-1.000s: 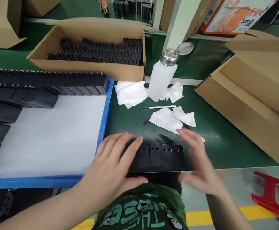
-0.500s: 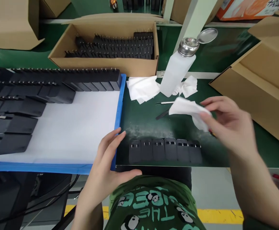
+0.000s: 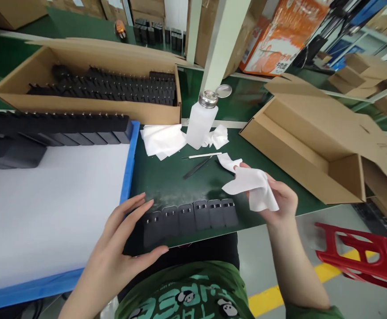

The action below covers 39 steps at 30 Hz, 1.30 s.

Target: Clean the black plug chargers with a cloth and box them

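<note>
My right hand [image 3: 276, 197] is closed on a white wipe [image 3: 258, 186], which drapes loosely from the fingers above the right side of the green table. A row of several black power adapters [image 3: 194, 216] lies along the table's front edge, metal pins towards the far side. My left hand [image 3: 127, 235] is open, thumb and fingers spread, beside the leftmost adapter [image 3: 152, 230]; I cannot tell whether it touches it. Behind the row lie black tweezers [image 3: 196, 168] and a thin white-handled tool [image 3: 202, 155]. Another white wipe [image 3: 228, 162] lies just behind my right hand.
A white pump bottle [image 3: 201, 122] with its lid up stands between folded wipes [image 3: 164, 139] and a crumpled wipe [image 3: 220, 136]. To the left is a blue-edged tray [image 3: 133, 155] of adapters. A carton of adapters [image 3: 96, 108] stands behind; an open carton [image 3: 289, 155] sits right.
The view has swung to the right. My right hand has turned, and the wipe in it hangs differently. My left hand stays spread by the left end of the row.
</note>
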Motion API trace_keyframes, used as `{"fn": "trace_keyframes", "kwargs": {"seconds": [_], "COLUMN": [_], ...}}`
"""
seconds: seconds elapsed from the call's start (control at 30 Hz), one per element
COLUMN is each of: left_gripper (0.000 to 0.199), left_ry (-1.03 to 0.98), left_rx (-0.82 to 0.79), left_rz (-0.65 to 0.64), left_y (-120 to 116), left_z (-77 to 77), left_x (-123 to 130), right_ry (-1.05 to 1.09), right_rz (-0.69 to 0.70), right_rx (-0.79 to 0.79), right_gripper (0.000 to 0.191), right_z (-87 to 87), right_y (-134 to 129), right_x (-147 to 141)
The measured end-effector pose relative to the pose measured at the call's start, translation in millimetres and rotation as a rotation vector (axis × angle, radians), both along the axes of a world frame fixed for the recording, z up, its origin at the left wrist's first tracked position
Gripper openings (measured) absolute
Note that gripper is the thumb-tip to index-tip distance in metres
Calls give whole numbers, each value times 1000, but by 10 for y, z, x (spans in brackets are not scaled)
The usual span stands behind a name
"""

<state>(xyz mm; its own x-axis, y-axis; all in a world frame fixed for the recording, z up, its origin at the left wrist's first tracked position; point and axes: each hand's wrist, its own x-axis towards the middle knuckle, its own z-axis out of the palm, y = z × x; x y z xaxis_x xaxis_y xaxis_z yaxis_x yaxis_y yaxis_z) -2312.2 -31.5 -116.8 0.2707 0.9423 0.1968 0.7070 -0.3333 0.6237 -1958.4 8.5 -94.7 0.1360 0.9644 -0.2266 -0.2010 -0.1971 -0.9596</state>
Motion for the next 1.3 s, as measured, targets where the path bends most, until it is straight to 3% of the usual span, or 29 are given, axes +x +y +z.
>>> {"fn": "trace_keyframes", "kwargs": {"seconds": [0.23,0.47,0.67,0.8,0.87,0.97,1.07,1.2,1.3], "left_gripper": [56,58,54,54,51,46,43,5,19], "left_ry": [24,34,18,11,-37,-97,-203,-393,-501], "left_rx": [1,62,12,198,248,162,17,-239,-313], "left_rz": [-19,-29,16,112,163,30,-148,-341,-341], "left_y": [6,37,42,-16,-148,-392,-486,-359,-310], "left_z": [-30,-53,-38,90,216,383,434,405,402], "left_x": [-13,-13,10,34,130,395,688,908,964], "right_ry": [-19,96,268,238,212,99,-137,-238,-231], "right_rz": [65,112,38,40,99,341,535,542,518], "right_rx": [41,12,-10,17,120,389,530,565,537], "right_gripper": [32,76,43,34,25,13,10,16,16], "right_z": [17,86,128,141,158,204,251,257,228], "right_y": [50,50,42,-38,-159,-404,-604,-716,-747], "right_x": [-147,-380,-463,-457,-422,-348,-292,-248,-215]}}
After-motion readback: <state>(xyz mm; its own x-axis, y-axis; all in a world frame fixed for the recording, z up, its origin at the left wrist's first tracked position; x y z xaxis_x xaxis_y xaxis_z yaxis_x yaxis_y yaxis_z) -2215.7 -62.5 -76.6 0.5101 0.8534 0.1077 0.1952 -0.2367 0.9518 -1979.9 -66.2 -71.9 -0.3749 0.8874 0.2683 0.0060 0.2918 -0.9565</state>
